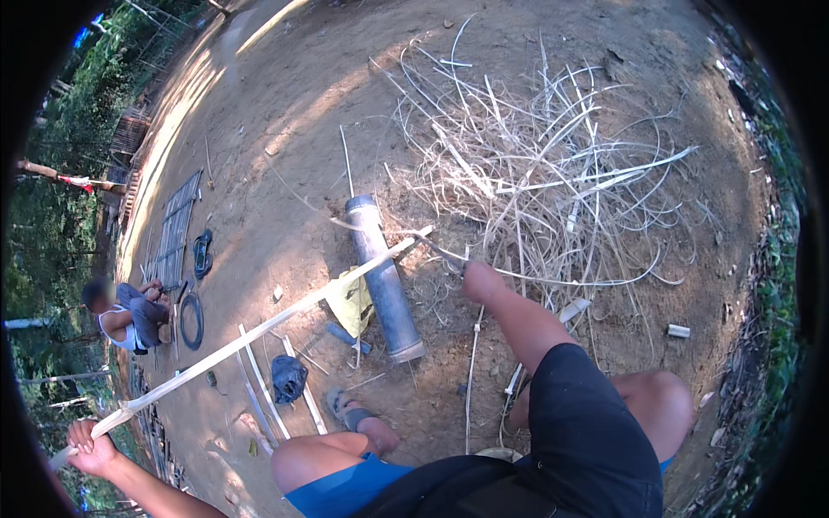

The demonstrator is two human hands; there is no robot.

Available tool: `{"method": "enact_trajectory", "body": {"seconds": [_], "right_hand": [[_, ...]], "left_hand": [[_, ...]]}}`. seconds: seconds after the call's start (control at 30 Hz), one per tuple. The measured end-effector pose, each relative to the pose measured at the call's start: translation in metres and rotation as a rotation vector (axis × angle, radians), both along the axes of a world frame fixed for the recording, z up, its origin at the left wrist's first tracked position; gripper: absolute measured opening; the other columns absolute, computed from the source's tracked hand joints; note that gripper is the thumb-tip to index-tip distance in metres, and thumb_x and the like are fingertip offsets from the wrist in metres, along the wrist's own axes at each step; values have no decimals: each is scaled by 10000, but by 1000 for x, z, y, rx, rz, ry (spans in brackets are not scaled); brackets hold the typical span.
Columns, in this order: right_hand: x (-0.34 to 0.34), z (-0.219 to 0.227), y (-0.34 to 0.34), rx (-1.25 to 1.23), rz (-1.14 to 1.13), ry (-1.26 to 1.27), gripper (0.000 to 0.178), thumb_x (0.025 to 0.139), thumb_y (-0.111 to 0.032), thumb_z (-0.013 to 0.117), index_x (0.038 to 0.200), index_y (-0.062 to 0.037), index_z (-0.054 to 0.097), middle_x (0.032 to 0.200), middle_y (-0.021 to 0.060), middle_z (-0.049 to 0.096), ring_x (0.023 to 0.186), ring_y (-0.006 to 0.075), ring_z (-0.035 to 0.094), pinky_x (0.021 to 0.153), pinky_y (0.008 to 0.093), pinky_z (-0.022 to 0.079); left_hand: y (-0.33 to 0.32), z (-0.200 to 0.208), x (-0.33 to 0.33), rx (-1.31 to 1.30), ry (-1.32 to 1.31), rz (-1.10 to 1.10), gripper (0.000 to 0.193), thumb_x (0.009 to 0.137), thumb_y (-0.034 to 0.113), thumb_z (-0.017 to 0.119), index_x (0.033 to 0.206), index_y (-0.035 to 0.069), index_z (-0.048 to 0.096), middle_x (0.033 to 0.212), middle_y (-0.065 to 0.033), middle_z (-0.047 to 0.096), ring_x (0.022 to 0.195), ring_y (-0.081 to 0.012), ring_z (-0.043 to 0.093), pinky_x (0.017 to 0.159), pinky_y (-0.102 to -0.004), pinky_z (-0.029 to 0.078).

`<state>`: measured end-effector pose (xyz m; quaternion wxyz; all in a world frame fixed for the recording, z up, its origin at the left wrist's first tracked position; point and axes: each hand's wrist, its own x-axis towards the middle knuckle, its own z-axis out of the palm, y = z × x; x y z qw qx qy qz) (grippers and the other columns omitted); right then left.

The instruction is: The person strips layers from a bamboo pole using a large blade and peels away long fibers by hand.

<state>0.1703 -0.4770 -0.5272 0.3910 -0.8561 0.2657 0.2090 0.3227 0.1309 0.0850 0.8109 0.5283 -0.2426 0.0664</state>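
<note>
A long pale bamboo strip (pixel 259 332) runs slantwise from lower left to the middle of the view. My left hand (pixel 91 449) is closed around its near end, at the far left. In the middle, my right hand (pixel 484 283) grips a knife (pixel 442 252), whose blade lies close to the strip's far end. Thin curled shavings pass near the blade; whether they are still joined to the strip I cannot tell. Beneath the strip, touching or just under it, a blue-grey cylinder (pixel 393 302) lies on the ground, with a yellow sheet or bag (pixel 350 304) beside it.
A tangled heap of bamboo shavings (pixel 535 173) spreads beyond my right hand. Near my sandalled foot (pixel 350 410) lie a dark plastic bag (pixel 289 380) and several strips (pixel 263 380). Further left, another person (pixel 134 315) sits by a black coil (pixel 192 322) and a slatted mat (pixel 175 224).
</note>
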Motion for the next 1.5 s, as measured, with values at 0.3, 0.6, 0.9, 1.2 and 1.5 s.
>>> {"method": "enact_trajectory", "body": {"seconds": [0.3,0.6,0.9,1.2,1.5], "right_hand": [[-9,15,13,76,35,-81,272,815,-130,571,1059,-15,605,989,220,672,974,380,645,860,466,511],[-4,62,31,-34,154,-179,276,807,-125,608,1050,-14,674,1061,208,676,978,350,662,833,426,538],[-2,13,-20,-109,46,154,255,809,-132,601,1011,-2,688,1094,210,672,1009,359,659,860,425,539],[-20,-18,-16,-147,-44,110,298,832,-152,566,1076,-34,688,1153,178,661,1070,346,632,912,442,511],[-23,-4,-5,750,-598,113,105,809,-65,650,764,0,582,607,87,521,485,203,506,438,353,419]], "left_hand": [[17,-5,56,-62,115,203,792,825,850,163,664,100,363,506,-16,308,391,-121,286,388,-252,257],[49,-15,73,-63,108,231,766,830,845,193,625,118,324,522,-9,283,410,-122,261,399,-263,238],[32,-30,66,-90,80,199,788,824,846,161,661,97,345,539,-19,306,408,-130,274,393,-254,248],[49,-57,50,-98,98,281,793,821,851,198,651,91,346,535,-26,305,409,-131,294,383,-249,250],[15,-80,7,-112,-103,-53,685,857,764,381,671,105,397,540,14,327,455,-92,322,475,-226,285]]}}
